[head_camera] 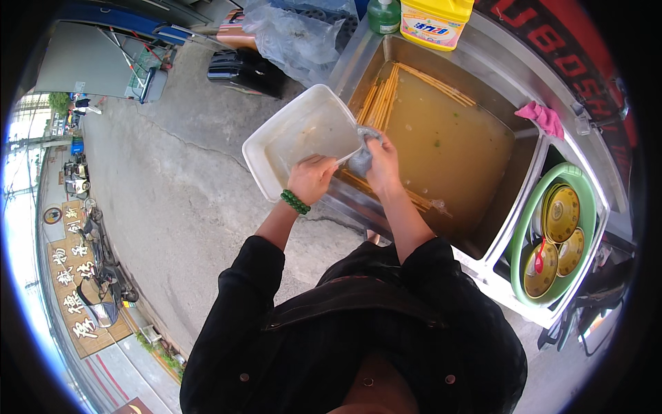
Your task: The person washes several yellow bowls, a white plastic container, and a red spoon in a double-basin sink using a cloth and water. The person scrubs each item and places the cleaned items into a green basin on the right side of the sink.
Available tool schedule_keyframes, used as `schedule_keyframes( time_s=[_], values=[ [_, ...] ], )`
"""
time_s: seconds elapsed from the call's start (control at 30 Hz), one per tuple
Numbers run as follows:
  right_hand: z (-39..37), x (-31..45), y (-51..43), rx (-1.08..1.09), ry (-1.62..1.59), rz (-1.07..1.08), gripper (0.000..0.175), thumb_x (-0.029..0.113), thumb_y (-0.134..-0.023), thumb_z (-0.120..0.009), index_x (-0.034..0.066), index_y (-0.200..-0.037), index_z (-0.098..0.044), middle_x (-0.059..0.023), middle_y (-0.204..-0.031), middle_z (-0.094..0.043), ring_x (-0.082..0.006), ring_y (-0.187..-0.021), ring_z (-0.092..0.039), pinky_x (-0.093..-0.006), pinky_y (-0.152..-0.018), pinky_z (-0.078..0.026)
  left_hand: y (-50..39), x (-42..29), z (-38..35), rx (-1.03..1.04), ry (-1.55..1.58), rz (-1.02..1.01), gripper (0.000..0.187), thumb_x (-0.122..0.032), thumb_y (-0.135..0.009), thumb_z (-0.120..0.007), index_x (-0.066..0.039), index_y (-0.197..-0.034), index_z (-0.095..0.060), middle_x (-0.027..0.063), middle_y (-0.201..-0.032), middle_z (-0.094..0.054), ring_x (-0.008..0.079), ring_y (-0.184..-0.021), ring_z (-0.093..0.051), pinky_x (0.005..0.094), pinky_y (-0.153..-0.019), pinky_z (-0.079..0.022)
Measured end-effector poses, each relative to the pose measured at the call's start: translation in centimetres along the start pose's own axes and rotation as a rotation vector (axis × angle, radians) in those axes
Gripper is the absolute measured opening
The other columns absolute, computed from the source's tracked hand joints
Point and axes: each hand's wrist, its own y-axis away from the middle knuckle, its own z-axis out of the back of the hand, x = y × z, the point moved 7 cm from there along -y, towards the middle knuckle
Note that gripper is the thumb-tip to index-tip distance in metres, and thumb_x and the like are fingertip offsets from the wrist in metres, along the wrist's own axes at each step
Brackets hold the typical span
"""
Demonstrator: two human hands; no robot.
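My left hand [312, 178], with a green beaded bracelet at the wrist, grips the near rim of a white plastic tub [305, 129]. The tub is tilted, partly over the left edge of a stainless steel sink [522, 139]. My right hand [381, 158] holds a grey cloth [362, 160] against the tub's right corner. Cloudy brown water [450, 150] stands in the sink. Wooden chopsticks [380, 106] lie in it along its left side, with more along the far and near walls.
Right of the sink, a green basin [522, 233] holds yellow patterned plates [562, 213] and a red spoon [539, 263]. A pink cloth [541, 118] hangs on the rim. Behind stand a yellow detergent jug [436, 26] and green bottle [384, 16]. A black case [245, 72] lies on the pavement.
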Motion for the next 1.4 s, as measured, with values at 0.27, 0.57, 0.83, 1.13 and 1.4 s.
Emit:
schedule_keyframes(
  time_s=[0.27,0.57,0.83,1.13,1.4],
  values=[
    [-2.2,-0.5,2.6,0.025,-0.025,0.098,0.041,-0.003,-0.086,-0.055,0.0091,-0.126,-0.058,-0.0025,-0.105,-0.063,-0.0112,-0.094,-0.059,-0.027,-0.083,-0.048,-0.1,0.2,-0.1,-0.019,0.042,0.024,0.007,-0.005,-0.082,-0.065,-0.004,-0.089,-0.065,0.0122,-0.076,-0.063,0.0312,-0.071,-0.061,0.0399,-0.062,-0.047],
    [-1.4,-0.9,1.3,0.129,0.29,0.203,0.042,-0.003,-0.086,-0.059,0.0071,-0.127,-0.06,0.0012,-0.094,-0.064,-0.0043,-0.081,-0.054,-0.0196,-0.073,-0.044,-0.1,0.5,0.6,-0.038,0.085,0.049,0.007,-0.006,-0.083,-0.064,-0.003,-0.09,-0.065,0.0139,-0.071,-0.059,0.0322,-0.066,-0.058,0.0394,-0.06,-0.045],
    [0.1,1.5,-3.7,0.211,0.58,-0.046,0.019,0.006,-0.085,-0.065,-0.0021,-0.102,-0.068,-0.0068,-0.091,-0.068,-0.0115,-0.077,-0.062,-0.0259,-0.07,-0.05,1.3,-0.4,0.3,0.113,-0.011,-0.076,0.009,-0.008,-0.083,-0.065,-0.006,-0.092,-0.065,0.0106,-0.078,-0.064,0.0301,-0.073,-0.061,0.0389,-0.067,-0.048],
    [0.5,-0.7,1.8,0.113,0.239,-0.265,0.015,0.006,-0.085,-0.069,0.0016,-0.099,-0.065,-0.0049,-0.095,-0.066,-0.0139,-0.084,-0.063,-0.0281,-0.074,-0.05,0.5,-1.9,-1.3,0.172,-0.074,0.038,0.006,-0.011,-0.083,-0.061,-0.006,-0.086,-0.058,0.0129,-0.079,-0.064,0.0349,-0.076,-0.062,0.0444,-0.07,-0.048],
    [0.3,0.0,3.9,0.076,0.321,-0.046,0.016,0.004,-0.083,-0.071,0.0031,-0.097,-0.063,-0.0017,-0.087,-0.064,-0.0095,-0.081,-0.06,-0.0257,-0.073,-0.048,-0.7,-1.1,-2.4,0.16,-0.05,0.135,0.011,-0.002,-0.075,-0.056,-0.005,-0.085,-0.06,0.0167,-0.072,-0.06,0.0382,-0.072,-0.06,0.0488,-0.064,-0.048]
  ],
)
